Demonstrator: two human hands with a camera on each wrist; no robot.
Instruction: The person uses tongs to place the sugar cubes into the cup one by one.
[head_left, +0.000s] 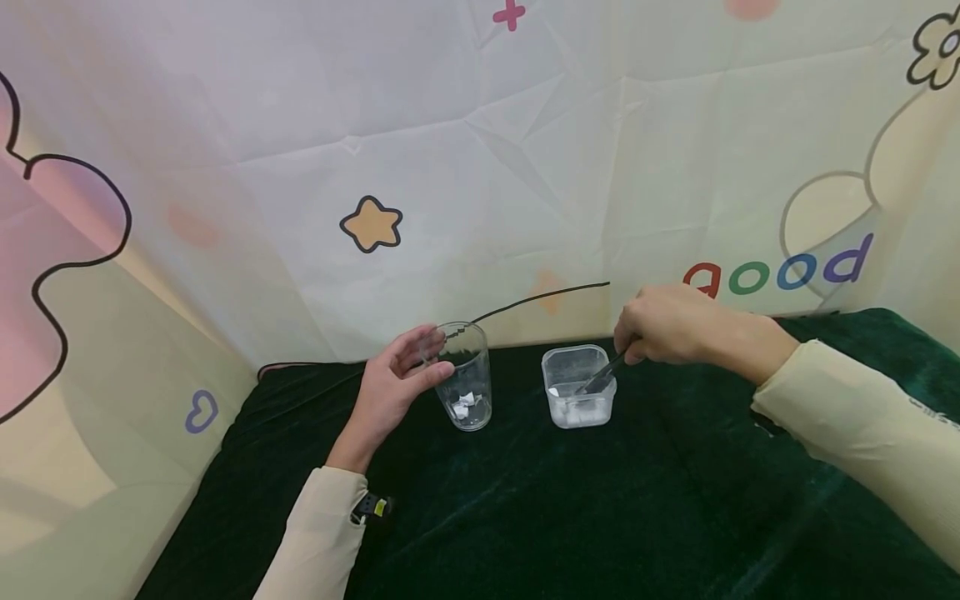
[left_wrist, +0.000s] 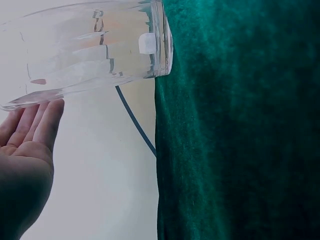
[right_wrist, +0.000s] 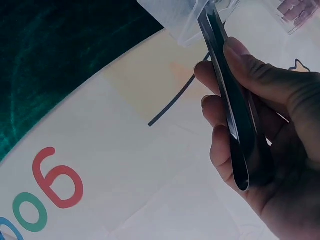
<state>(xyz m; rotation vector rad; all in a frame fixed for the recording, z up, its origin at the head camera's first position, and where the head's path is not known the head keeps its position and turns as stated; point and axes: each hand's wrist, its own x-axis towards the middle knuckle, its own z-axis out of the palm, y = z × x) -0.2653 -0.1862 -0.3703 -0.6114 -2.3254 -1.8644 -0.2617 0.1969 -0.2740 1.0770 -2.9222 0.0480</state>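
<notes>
A tall clear glass (head_left: 472, 379) stands on the green cloth with a few small white pieces (head_left: 467, 405) at its bottom. My left hand (head_left: 401, 367) holds it from the left near the rim, thumb in front and fingers behind. In the left wrist view, fingertips (left_wrist: 56, 107) touch the side of the glass (left_wrist: 85, 50). My right hand (head_left: 667, 325) grips metal tweezers (right_wrist: 232, 110) between thumb and fingers. The tweezers' tips reach down into a small clear plastic container (head_left: 577, 417) holding white pieces; whether they pinch one, I cannot tell.
Dark green velvet cloth (head_left: 600, 508) covers the table. A printed curtain (head_left: 480, 208) with a star and coloured letters hangs just behind the glass and container. A dark band (head_left: 367, 504) is on the left wrist.
</notes>
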